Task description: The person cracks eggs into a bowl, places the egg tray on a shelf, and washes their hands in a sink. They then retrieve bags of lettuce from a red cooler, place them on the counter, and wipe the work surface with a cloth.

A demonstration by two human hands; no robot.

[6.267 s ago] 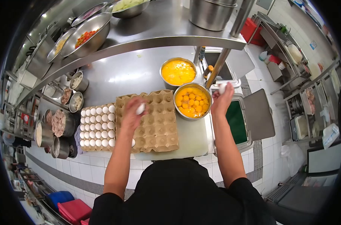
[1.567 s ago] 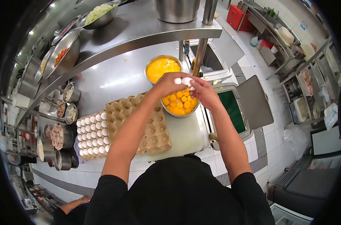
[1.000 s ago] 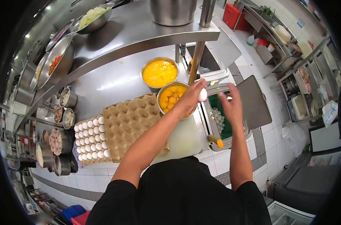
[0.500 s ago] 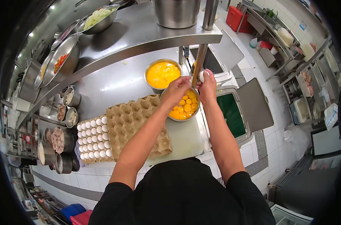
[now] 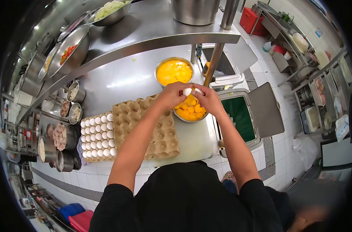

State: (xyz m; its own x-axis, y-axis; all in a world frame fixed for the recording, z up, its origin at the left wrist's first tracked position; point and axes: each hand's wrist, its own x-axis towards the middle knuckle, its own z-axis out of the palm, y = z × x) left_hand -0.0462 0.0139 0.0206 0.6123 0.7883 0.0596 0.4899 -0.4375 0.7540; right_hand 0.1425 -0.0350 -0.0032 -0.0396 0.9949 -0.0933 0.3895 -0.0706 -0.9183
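Observation:
My left hand [image 5: 173,95] grips one half of a cracked white eggshell [image 5: 187,92]. Pinched in my right hand [image 5: 210,101] is the other half [image 5: 199,91], the two halves held slightly apart. Yellow egg shows between and below them, over a metal bowl of egg yolks [image 5: 190,113] that my hands partly cover. Just behind it sits a second metal bowl of yellow egg [image 5: 174,72]. To the left lie an empty cardboard egg tray [image 5: 160,129] and a tray of whole white eggs [image 5: 98,136].
A steel shelf [image 5: 145,33] overhangs the counter, with a post [image 5: 214,65] near the bowls. On the right stands an open bin with a green interior [image 5: 238,118]. Metal pots [image 5: 63,160] line the left edge. A person, blurred, shows at lower right.
The whole egg in my right hand is now split, with a shell half in each hand. Both hands have come together above the yolk bowl. A person has appeared at lower right.

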